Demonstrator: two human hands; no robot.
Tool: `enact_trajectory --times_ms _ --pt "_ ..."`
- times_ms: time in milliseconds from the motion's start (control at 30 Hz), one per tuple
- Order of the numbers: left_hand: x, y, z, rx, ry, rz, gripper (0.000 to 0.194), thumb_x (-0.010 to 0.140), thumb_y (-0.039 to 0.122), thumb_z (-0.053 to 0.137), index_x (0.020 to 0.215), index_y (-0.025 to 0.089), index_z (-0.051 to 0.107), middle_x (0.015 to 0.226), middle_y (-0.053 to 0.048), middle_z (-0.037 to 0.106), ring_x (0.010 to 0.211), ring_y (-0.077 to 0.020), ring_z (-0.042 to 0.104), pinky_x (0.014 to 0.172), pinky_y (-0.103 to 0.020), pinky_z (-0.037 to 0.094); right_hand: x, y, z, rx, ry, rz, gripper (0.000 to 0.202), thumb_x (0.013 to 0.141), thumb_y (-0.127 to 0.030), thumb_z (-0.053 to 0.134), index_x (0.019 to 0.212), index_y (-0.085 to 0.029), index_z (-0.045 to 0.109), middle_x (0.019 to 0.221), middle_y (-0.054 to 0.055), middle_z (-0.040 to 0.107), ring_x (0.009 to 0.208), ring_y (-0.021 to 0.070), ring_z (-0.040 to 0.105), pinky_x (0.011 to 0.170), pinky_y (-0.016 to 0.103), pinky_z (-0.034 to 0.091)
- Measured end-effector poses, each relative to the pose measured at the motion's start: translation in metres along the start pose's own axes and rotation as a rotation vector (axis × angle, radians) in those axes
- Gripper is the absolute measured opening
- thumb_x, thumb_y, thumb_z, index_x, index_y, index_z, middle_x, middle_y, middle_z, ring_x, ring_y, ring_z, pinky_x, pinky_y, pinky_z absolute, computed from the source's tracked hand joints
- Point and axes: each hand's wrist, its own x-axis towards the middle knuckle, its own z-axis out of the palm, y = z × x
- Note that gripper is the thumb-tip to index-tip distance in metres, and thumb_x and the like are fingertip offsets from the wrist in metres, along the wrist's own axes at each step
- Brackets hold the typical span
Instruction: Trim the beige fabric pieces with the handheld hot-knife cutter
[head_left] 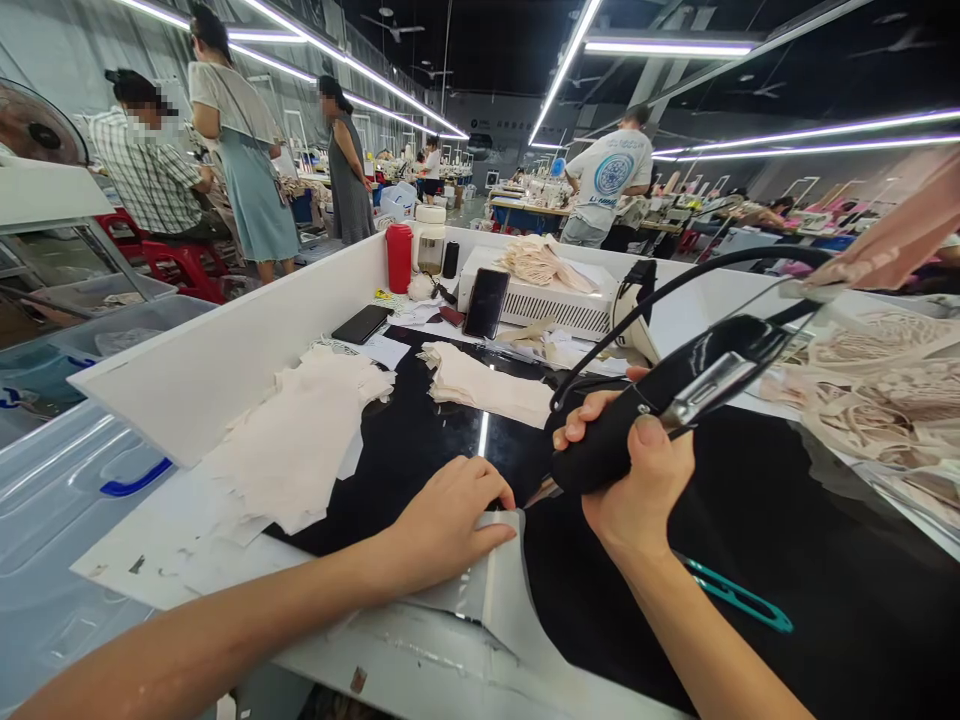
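Note:
My right hand (637, 460) is wrapped round a black handheld tool (600, 445) with a silver metal lever, held above the black table surface (750, 480). A black cable runs from the tool's upper end. My left hand (461, 510) rests palm down near the table's front edge, its fingers bent together over a pale, translucent sheet (506, 585). The tool's lower end is close to the left fingertips. Behind my left hand lies a narrow stack of cream fabric pieces (491, 385); a larger cream stack (292, 430) is on the left.
A teal tool (739, 592) lies right of my right forearm. Two phones (486, 302), a red bottle (399, 258) and a white vented box (544, 290) stand or lie at the back. Bundled fabric (885, 380) is at right. Several people are beyond the white partition (225, 360).

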Motion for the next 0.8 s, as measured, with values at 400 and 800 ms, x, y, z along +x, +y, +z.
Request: enact_trajectory --times_ms 400,800 --pt "-0.0015 -0.0051 0.0010 0.005 0.041 0.059 0.017 0.103 0.019 0.087 0.109 0.023 0.072 0.120 -0.002 0.072 0.113 -0.0236 0.065 0.108 -0.038 0.052 -0.0049 -0.0037 0.0040 0.024 -0.026 0.025 0.052 0.082 -0.063 0.096 0.109 -0.028 0.069 0.080 -0.006 0.068 0.060 0.0124 0.061 0.054 0.025 0.057" --pt "-0.0066 0.0045 -0.0002 0.159 0.120 0.124 0.027 0.099 0.016 0.092 0.112 0.020 0.068 0.121 -0.003 0.072 0.116 -0.0243 0.066 0.104 -0.038 0.056 -0.0089 0.0003 0.0033 0.040 -0.046 0.014 0.056 0.083 -0.054 0.098 0.124 -0.029 0.069 0.080 -0.006 0.074 0.058 0.0148 0.066 0.053 0.027 0.058"
